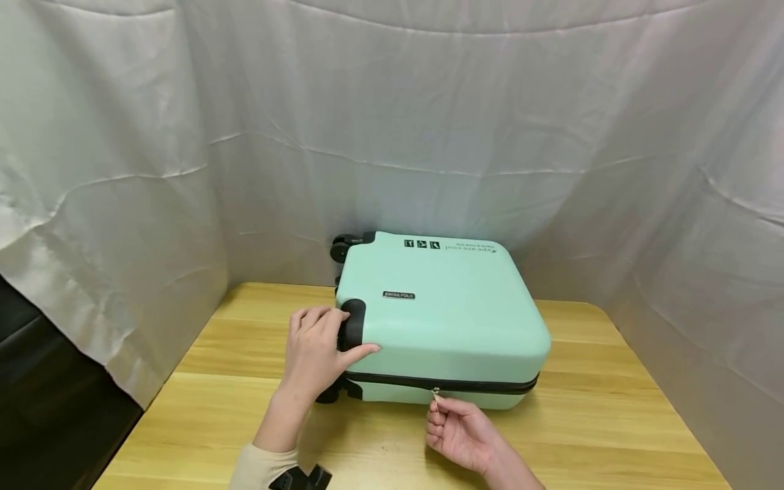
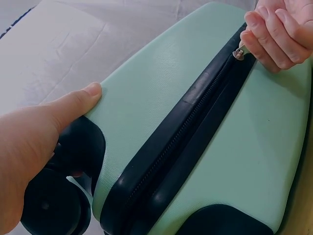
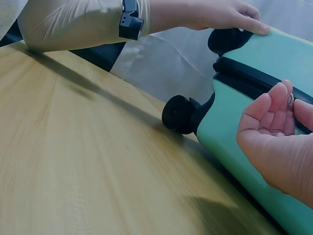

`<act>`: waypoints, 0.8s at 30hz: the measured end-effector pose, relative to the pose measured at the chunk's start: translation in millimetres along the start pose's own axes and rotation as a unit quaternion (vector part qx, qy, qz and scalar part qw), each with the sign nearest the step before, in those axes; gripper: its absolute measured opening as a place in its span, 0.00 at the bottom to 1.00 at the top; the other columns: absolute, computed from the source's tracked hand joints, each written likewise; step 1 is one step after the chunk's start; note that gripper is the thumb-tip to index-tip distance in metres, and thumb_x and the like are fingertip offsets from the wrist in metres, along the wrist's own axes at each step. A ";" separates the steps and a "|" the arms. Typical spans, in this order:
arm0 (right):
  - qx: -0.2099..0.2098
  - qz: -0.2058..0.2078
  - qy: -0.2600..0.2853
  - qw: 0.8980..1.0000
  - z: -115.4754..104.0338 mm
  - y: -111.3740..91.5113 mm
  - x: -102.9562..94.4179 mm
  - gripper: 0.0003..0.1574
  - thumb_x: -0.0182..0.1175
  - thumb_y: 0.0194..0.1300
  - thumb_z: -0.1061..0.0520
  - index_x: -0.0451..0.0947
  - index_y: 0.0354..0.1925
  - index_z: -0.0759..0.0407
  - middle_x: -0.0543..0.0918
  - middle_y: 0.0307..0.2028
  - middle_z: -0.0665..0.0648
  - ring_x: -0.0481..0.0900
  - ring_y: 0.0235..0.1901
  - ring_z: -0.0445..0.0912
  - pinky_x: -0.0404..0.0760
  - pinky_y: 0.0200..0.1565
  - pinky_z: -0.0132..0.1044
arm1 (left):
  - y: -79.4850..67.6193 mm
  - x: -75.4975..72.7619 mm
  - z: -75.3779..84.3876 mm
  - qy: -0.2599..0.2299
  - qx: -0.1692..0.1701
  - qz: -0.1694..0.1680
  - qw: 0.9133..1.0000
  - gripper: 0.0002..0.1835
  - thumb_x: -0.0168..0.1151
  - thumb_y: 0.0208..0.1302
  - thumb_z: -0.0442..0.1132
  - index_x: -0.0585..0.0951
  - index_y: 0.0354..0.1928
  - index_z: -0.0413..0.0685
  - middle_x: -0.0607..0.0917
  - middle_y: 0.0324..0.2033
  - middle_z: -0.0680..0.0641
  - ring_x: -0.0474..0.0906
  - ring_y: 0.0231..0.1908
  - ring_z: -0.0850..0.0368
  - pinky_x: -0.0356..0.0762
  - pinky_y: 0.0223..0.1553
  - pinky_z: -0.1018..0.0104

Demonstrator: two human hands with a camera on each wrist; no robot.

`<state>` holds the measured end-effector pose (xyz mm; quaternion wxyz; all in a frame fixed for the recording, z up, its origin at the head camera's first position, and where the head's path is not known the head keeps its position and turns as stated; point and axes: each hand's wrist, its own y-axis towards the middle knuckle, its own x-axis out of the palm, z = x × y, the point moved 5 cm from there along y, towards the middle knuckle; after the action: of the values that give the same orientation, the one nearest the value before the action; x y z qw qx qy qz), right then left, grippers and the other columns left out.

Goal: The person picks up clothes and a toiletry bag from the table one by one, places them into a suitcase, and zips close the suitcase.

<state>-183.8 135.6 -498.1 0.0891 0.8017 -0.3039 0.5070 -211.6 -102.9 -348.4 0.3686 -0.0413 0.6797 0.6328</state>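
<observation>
A mint-green hard-shell suitcase point(image 1: 453, 306) lies flat on the wooden table, its wheels to the left and its black zipper point(image 2: 195, 107) running along the near side. My left hand point(image 1: 315, 347) grips the near left corner by the black corner guard point(image 1: 353, 325), with the thumb on the green shell. In the left wrist view, that thumb point(image 2: 80, 100) presses beside the guard. My right hand point(image 1: 462, 432) pinches the metal zipper pull point(image 2: 239, 53) near the middle of the front side. The curled fingers mostly hide the pull in the right wrist view.
Black wheels point(image 3: 177, 114) stick out from the suitcase's left end. The wooden table point(image 1: 233, 395) extends to both sides and toward me. Grey curtain point(image 1: 459, 122) hangs behind and on both sides, close to the suitcase's back. Dark cloth point(image 1: 49, 395) shows at the far left.
</observation>
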 end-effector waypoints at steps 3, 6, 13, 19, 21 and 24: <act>-0.001 0.003 0.002 1.000 0.9 1.8 1.0 0.27 0.34 0.79 0.53 0.80 0.34 0.53 0.80 0.30 0.46 0.72 0.30 0.39 0.70 0.41 0.30 | 0.3 -0.5 0.1 -0.002 -0.002 -0.001 1.000 0.39 0.71 0.34 0.72 0.82 0.38 0.46 0.85 0.32 0.48 0.79 0.40 0.49 0.67 0.51 0.52; 0.000 0.000 0.000 1.000 3.1 6.0 3.8 0.27 0.34 0.79 0.53 0.80 0.35 0.53 0.81 0.30 0.46 0.72 0.30 0.39 0.70 0.41 0.30 | 0.4 -0.9 0.3 -0.005 -0.004 0.001 1.000 0.40 0.72 0.33 0.72 0.82 0.38 0.45 0.85 0.32 0.48 0.79 0.40 0.49 0.67 0.51 0.52; -0.001 -0.001 -0.015 1.000 7.2 15.1 10.0 0.25 0.37 0.78 0.53 0.80 0.34 0.52 0.82 0.30 0.46 0.74 0.31 0.37 0.73 0.41 0.29 | 0.8 0.8 1.0 -0.005 -0.003 -0.010 1.000 0.39 0.72 0.35 0.72 0.82 0.39 0.46 0.85 0.32 0.48 0.79 0.40 0.49 0.67 0.53 0.51; 0.001 0.005 -0.020 1.000 7.9 15.6 10.3 0.24 0.38 0.77 0.53 0.80 0.34 0.52 0.81 0.29 0.46 0.74 0.30 0.37 0.72 0.40 0.29 | 1.0 0.1 1.2 -0.005 0.001 -0.006 1.000 0.39 0.72 0.35 0.72 0.82 0.39 0.46 0.85 0.32 0.48 0.79 0.40 0.48 0.67 0.53 0.50; 0.002 0.006 -0.020 1.000 8.2 16.3 9.9 0.24 0.38 0.78 0.53 0.80 0.34 0.52 0.81 0.29 0.46 0.74 0.30 0.37 0.72 0.40 0.29 | 0.9 -0.3 1.0 -0.005 0.001 -0.006 1.000 0.39 0.72 0.35 0.72 0.82 0.39 0.46 0.85 0.32 0.48 0.79 0.40 0.48 0.67 0.53 0.50; 0.003 0.006 -0.019 1.000 8.9 17.5 9.5 0.25 0.38 0.78 0.53 0.80 0.34 0.52 0.81 0.29 0.46 0.74 0.30 0.37 0.72 0.40 0.29 | 0.6 -0.8 0.6 -0.004 -0.001 -0.009 1.000 0.39 0.71 0.36 0.72 0.82 0.40 0.46 0.85 0.33 0.48 0.79 0.40 0.48 0.67 0.53 0.50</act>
<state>-184.3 113.9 -497.0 0.0777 0.8094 -0.3085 0.4935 -211.2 -102.6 -347.4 0.3769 -0.0456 0.6770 0.6305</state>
